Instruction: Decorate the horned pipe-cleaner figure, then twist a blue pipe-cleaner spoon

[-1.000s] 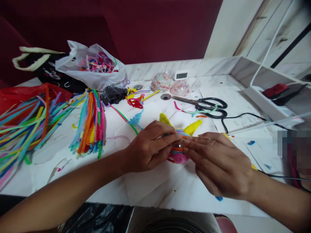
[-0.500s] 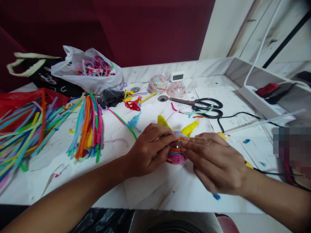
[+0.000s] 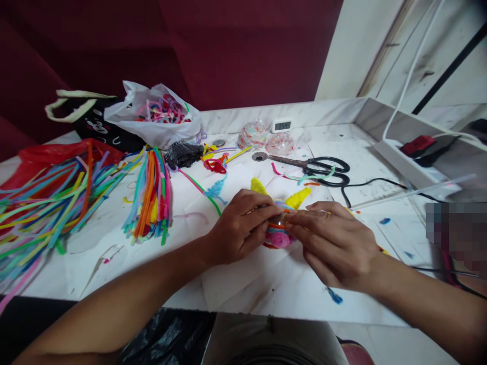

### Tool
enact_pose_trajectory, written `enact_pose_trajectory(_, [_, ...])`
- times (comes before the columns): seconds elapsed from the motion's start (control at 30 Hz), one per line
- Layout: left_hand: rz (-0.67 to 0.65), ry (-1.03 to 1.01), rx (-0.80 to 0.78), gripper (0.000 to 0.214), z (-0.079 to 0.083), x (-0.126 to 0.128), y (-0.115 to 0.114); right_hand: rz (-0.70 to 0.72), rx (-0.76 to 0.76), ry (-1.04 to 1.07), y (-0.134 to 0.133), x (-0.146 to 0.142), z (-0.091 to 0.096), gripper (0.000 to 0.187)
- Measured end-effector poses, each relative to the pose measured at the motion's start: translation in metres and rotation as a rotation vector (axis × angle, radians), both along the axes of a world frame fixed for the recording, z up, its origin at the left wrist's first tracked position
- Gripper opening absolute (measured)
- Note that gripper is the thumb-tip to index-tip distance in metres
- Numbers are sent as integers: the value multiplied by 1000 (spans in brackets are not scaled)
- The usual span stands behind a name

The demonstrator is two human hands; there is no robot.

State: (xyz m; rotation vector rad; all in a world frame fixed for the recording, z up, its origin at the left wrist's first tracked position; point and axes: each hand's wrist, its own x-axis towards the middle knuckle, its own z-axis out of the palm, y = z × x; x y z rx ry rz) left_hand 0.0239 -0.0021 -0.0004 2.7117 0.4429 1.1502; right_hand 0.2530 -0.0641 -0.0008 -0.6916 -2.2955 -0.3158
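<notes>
Both my hands meet at a colourful pipe-cleaner figure [image 3: 279,240] over the middle of the table. It has two yellow pointed ears, a round pink spiral at its near side, an orange band and a shiny clear part between my fingers. My left hand [image 3: 243,228] pinches the figure from the left, thumb and fingers closed at the orange band. From the other side my right hand [image 3: 337,243] presses its fingertips against the same band. Fingers cover much of the figure, so the exact grip points are hidden.
Black-handled scissors [image 3: 327,170] lie beyond my hands. Pipe cleaners sit in a bundle [image 3: 150,197] and a loose pile [image 3: 49,203] at left. Behind are a white plastic bag [image 3: 152,124], clear domes [image 3: 280,144] and a small clock [image 3: 281,125]. A cable tray [image 3: 418,162] edges the right.
The camera view has shifted slightly, so the things on the left appear further right. Both hands stay on the figure with nearly the same grip.
</notes>
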Motion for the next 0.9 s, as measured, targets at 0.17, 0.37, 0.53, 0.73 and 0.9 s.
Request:
enact_pose_trajectory(0.17, [-1,-6,14,36,-1,-1,0,-6,-2,-39,-1,2,2,26])
enact_pose_trajectory(0.37, [-8,-8,41,38,-4,-1,3,29,-22,2,0,3,5,31])
enact_pose_trajectory(0.53, [-9,-9,46,38,-4,-1,2,62,-72,81,1,3,6,35])
enact_pose_trajectory(0.73, [-23,18,70,30,-4,-4,3,39,-91,52,1,3,7,32])
enact_pose_trajectory(0.9, [-18,96,121,25,-1,-7,1,38,-86,58,0,2,6,31])
